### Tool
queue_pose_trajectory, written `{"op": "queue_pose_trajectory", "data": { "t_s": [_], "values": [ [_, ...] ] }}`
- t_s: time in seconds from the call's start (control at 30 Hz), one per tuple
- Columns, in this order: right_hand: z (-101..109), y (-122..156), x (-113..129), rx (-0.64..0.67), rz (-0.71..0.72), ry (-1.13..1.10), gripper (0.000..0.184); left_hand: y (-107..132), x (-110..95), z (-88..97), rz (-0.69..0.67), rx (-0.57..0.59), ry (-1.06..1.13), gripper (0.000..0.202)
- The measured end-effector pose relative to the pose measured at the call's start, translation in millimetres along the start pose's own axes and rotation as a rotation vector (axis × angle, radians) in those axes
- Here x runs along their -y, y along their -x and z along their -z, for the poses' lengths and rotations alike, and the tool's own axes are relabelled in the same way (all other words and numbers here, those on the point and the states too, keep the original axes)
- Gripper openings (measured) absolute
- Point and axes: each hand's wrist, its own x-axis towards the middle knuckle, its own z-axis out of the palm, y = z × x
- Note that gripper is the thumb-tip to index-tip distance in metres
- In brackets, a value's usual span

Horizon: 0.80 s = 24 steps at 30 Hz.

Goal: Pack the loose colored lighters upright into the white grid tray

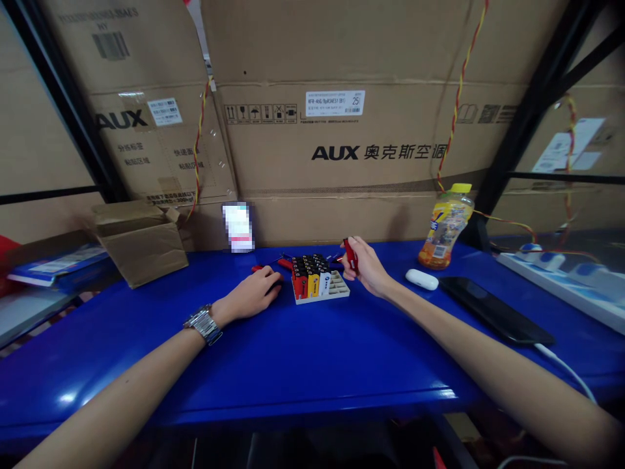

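My right hand [364,264] grips a red lighter [350,256], raised just right of a pale tray [322,299]. Rows of lighters with black tops stand in that tray: red lighters [299,286] at the left, yellow lighters [312,285] beside them, then white lighters [325,283]. Bare slots show along the tray's right side. Left of the tray, my left hand [256,291] rests on the table, its fingers loosely bent and apart, with nothing visible in them. Loose red lighters [284,263] lie behind, partly hidden by the hand and the tray.
On the blue table [273,371] are an open cardboard box [146,251], a propped phone [238,228], a drink bottle [444,228], a white earbud case [422,279], a black phone [493,309] on a cable, and a power strip [566,286]. Large cartons [381,189] wall the back.
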Motion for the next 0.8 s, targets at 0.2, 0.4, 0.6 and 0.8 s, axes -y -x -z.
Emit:
{"op": "queue_pose_trajectory", "data": {
  "t_s": [0.2,0.4,0.6,0.8],
  "values": [
    [4.0,-8.6,-7.0,0.008,0.260,0.347,0.029,-0.4,-3.9,3.2,0.017,0.021,0.004,0.027],
    [5.9,-13.8,-15.6,0.165,0.266,0.401,0.028,-0.5,-5.8,5.4,0.025,0.033,0.012,0.026],
    [5.6,-17.8,-21.7,0.163,0.228,0.337,0.029,-0.8,-7.3,6.8,0.031,0.053,-0.003,0.027],
    [7.4,-24.4,-29.4,0.174,0.244,0.355,0.027,-0.6,-6.3,5.2,0.035,0.036,0.004,0.027]
  ]
}}
